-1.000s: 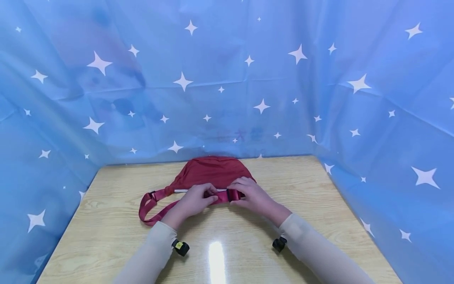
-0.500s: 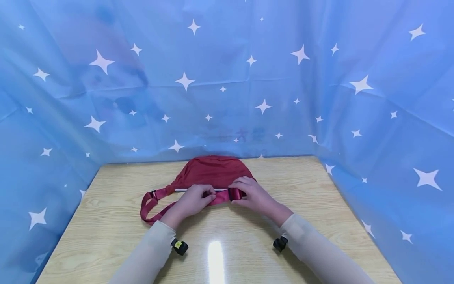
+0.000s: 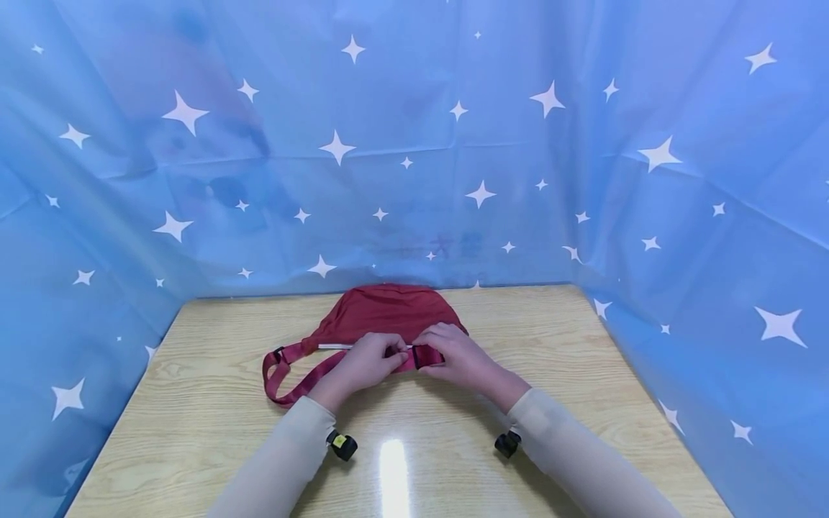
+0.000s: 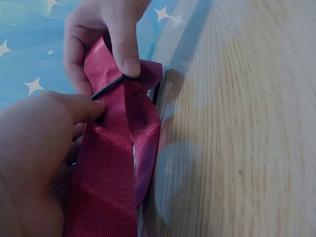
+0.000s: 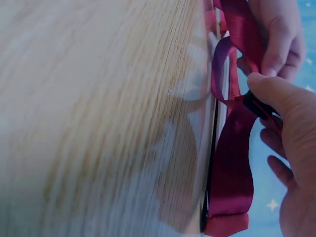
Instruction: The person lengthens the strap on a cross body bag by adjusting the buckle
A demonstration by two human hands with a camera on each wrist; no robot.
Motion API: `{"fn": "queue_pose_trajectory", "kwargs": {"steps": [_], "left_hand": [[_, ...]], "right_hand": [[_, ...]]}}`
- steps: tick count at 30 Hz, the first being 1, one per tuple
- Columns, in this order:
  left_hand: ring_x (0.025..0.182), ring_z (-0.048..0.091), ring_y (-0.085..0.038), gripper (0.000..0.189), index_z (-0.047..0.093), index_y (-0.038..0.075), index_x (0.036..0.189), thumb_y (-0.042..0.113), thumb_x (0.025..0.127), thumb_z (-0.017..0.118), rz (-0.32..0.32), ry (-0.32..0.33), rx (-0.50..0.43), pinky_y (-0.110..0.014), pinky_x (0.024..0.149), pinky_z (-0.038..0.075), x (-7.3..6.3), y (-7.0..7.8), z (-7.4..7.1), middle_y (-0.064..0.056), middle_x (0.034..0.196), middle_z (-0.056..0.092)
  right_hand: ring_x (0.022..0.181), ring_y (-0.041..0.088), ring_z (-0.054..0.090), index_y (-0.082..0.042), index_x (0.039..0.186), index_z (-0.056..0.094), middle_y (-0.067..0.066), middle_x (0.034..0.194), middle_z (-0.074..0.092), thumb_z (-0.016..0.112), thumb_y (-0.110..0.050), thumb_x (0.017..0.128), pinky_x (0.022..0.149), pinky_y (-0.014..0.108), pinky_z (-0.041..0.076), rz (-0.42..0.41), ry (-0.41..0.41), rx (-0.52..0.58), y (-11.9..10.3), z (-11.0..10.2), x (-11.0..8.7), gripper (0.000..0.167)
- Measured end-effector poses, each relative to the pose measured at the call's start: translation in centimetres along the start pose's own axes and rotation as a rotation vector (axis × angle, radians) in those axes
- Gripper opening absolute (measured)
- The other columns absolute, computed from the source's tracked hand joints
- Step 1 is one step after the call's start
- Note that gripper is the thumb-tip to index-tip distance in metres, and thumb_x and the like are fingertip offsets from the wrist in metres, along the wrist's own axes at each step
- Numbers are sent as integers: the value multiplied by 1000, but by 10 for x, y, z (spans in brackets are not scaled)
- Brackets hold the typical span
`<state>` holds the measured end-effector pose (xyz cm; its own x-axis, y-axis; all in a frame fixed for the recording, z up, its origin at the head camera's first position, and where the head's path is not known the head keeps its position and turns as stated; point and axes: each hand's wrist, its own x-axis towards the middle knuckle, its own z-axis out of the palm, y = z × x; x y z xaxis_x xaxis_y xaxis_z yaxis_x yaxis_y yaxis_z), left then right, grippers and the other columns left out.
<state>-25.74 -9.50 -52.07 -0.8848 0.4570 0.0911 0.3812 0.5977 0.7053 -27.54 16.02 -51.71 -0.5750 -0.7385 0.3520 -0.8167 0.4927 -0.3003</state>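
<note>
Left hand [image 3: 370, 360]: thumb and curled fingers pinch the red strap [image 4: 101, 168] just beside the black slider [image 5: 254, 104]. Right hand [image 3: 456, 356] grips the black slider and the webbing there, thumb pressed over it. Strap loops out past the left wrist, lying on the wooden table [image 3: 194, 403]. Red bag [image 3: 391, 311] flat beyond both hands, at the table's far edge — pale strip [image 3: 332, 346] along its near side. Blue starry curtain [image 3: 401, 187] behind.
</note>
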Motion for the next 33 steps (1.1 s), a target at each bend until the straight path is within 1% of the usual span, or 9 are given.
{"fn": "queue_pose_trajectory", "kwargs": {"steps": [7, 15, 18, 20, 22, 24, 29, 33], "left_hand": [[77, 61, -9, 13, 74, 20, 96, 15, 108, 74, 23, 0, 1, -31, 74, 53, 2, 4, 0, 10, 84, 67], [81, 62, -10, 13, 74, 21, 97, 12, 107, 74, 19, 6, 14, -33, 79, 53, 2, 7, 0, 10, 86, 67], [86, 65, -11, 8, 76, 20, 102, 14, 107, 75, 19, 11, 18, -35, 83, 55, 2, 6, -1, 9, 91, 71], [92, 67, -12, 3, 77, 19, 107, 17, 107, 75, 15, 15, 37, -37, 88, 57, 0, 4, -2, 8, 98, 74], [99, 70, -13, 6, 78, 18, 113, 20, 107, 76, 10, 24, 62, -40, 93, 58, -3, 3, -4, 6, 105, 76], [103, 70, -14, 10, 78, 18, 116, 22, 107, 77, 0, 32, 102, -41, 96, 58, -7, 2, -6, 5, 110, 76], [103, 68, -16, 15, 77, 18, 118, 25, 106, 78, -21, 47, 165, -43, 96, 57, -16, 1, -12, 4, 112, 74], [101, 70, -15, 11, 78, 19, 116, 23, 106, 78, -21, 65, 180, -43, 94, 58, -20, 0, -12, 6, 108, 76]], "right_hand": [[121, 23, 65, -12, 129, 74, 0, 125, 74, 97, -24, 89, 107, 48, 51, 17, 0, -4, -2, 2, 0, 48], [122, 24, 65, -12, 129, 74, 0, 125, 74, 97, -24, 89, 108, 49, 50, 31, 4, 3, -6, 0, 1, 48], [122, 24, 64, -12, 129, 74, 0, 125, 74, 97, -24, 89, 108, 49, 50, 30, 13, 3, -7, 0, 1, 48], [122, 24, 64, -12, 130, 74, 1, 126, 74, 97, -24, 89, 108, 49, 50, 30, 20, 6, -7, 0, 0, 49], [121, 24, 64, -12, 130, 74, 1, 126, 74, 97, -24, 89, 107, 50, 51, 31, 26, 5, -6, 0, -1, 49], [121, 24, 64, -12, 130, 75, 0, 126, 74, 97, -25, 89, 107, 49, 50, 40, 27, 13, -6, 0, -1, 49], [120, 22, 64, -13, 130, 75, -1, 126, 75, 98, -27, 88, 107, 48, 51, 56, 29, 22, -4, -2, -1, 49], [118, 21, 65, -13, 128, 76, -1, 124, 75, 99, -26, 87, 105, 48, 52, 48, 38, 22, -1, 0, -2, 49]]}}
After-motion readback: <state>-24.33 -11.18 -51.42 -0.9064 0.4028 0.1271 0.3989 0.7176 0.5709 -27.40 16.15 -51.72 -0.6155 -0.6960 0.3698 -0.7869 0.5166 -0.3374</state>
